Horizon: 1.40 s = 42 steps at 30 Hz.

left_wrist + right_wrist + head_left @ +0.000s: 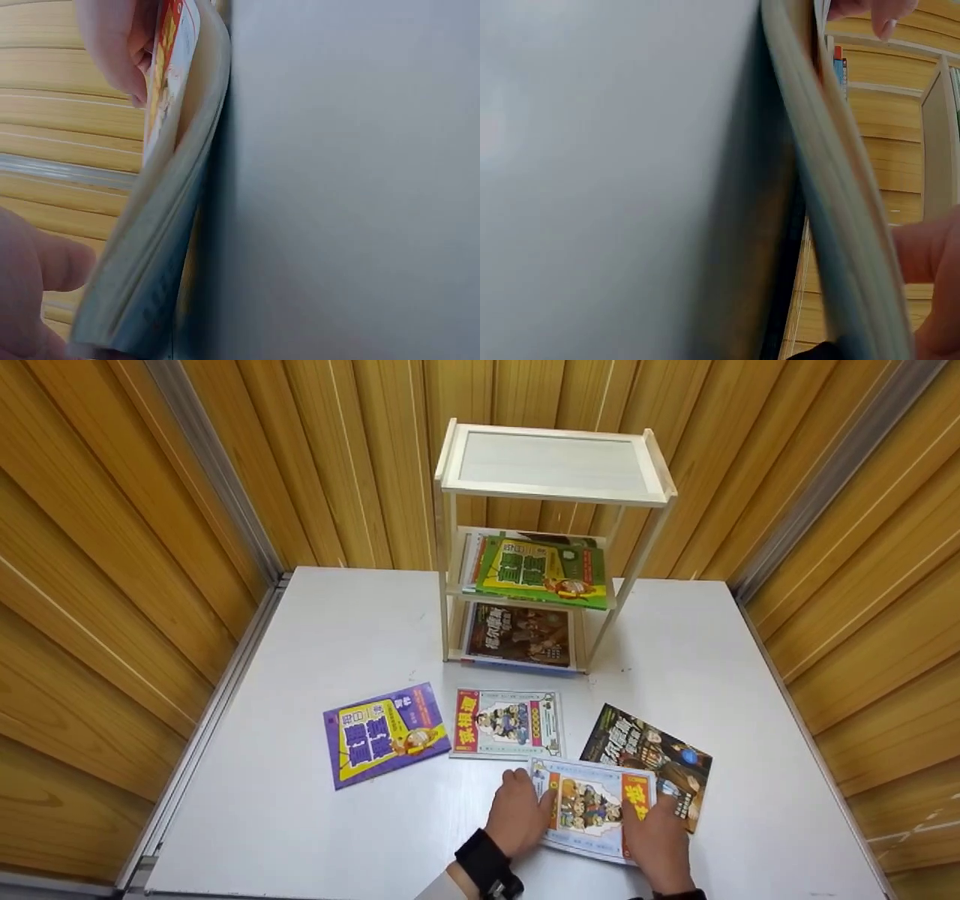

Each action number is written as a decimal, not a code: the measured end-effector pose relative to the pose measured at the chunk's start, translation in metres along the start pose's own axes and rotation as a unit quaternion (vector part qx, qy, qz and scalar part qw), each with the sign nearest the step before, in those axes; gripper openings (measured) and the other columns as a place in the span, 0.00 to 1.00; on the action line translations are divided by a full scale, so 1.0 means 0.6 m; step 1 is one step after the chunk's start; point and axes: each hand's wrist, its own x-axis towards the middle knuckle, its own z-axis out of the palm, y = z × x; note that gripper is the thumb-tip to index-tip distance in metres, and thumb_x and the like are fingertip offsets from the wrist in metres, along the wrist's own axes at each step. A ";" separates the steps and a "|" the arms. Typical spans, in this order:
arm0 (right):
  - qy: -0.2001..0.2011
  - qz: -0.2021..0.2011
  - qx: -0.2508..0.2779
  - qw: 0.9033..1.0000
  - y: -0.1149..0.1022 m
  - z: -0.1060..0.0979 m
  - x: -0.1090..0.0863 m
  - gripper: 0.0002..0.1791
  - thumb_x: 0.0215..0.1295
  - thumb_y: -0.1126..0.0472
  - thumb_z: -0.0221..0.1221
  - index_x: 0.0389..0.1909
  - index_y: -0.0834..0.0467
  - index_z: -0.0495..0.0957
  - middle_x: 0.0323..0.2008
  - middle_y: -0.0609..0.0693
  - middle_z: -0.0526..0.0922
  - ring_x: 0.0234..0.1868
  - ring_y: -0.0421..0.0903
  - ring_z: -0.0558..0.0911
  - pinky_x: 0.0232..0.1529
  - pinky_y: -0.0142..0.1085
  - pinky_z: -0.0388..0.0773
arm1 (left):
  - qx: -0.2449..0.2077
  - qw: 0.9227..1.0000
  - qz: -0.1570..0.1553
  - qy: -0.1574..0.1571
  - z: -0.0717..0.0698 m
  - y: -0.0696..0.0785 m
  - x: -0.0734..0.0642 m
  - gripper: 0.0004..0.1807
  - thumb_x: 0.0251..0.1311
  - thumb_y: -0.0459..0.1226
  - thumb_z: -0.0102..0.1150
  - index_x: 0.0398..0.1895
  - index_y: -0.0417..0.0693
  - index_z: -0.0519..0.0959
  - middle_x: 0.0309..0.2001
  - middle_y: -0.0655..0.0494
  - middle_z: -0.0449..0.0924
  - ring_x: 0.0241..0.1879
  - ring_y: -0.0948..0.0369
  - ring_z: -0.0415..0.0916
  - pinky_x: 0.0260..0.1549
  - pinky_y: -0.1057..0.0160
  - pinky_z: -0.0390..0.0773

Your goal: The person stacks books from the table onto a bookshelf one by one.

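Observation:
Between both hands is a light-blue comic book (592, 817) with a red title strip at its right end. My left hand (520, 814) grips its left edge, thumb on the cover. At the opposite edge my right hand (660, 844) holds it the same way. The wrist views show the page edges (165, 217) from the side, slightly parted and bowed. The held book partly covers a dark book (626, 742) that lies tilted on the table. Just beyond it lies a similar comic book (506, 724), its red strip on the left.
A purple and yellow book (386, 735) lies at the left of the white table (247, 780). At the back stands a pale shelf rack (555, 495), with green-covered books (544, 570) on its middle level and a dark book (517, 635) on the bottom. Wood-patterned walls enclose the table.

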 end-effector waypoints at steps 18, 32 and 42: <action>0.070 -0.059 0.173 0.981 -0.025 -0.020 -0.012 0.18 0.86 0.54 0.39 0.52 0.69 0.63 0.36 0.58 0.71 0.35 0.48 0.72 0.34 0.37 0.67 | -0.094 0.995 -0.024 0.025 -0.026 0.000 0.013 0.19 0.79 0.48 0.54 0.45 0.39 0.73 0.28 0.55 0.72 0.28 0.61 0.72 0.28 0.57 0.73; 0.046 -0.134 0.151 0.978 -0.125 0.047 0.013 0.16 0.83 0.60 0.49 0.57 0.69 0.66 0.34 0.62 0.79 0.32 0.52 0.78 0.35 0.43 0.73 | -0.065 0.994 -0.050 0.079 -0.119 -0.059 0.033 0.19 0.82 0.47 0.49 0.50 0.37 0.74 0.28 0.54 0.75 0.29 0.59 0.77 0.30 0.55 0.77; -0.002 -0.184 0.156 0.971 -0.154 0.078 0.004 0.19 0.82 0.62 0.50 0.65 0.68 0.63 0.26 0.54 0.79 0.25 0.45 0.76 0.27 0.40 0.72 | -0.058 0.990 -0.062 0.114 -0.152 -0.093 0.028 0.16 0.81 0.44 0.51 0.47 0.37 0.72 0.29 0.52 0.73 0.32 0.55 0.76 0.34 0.50 0.77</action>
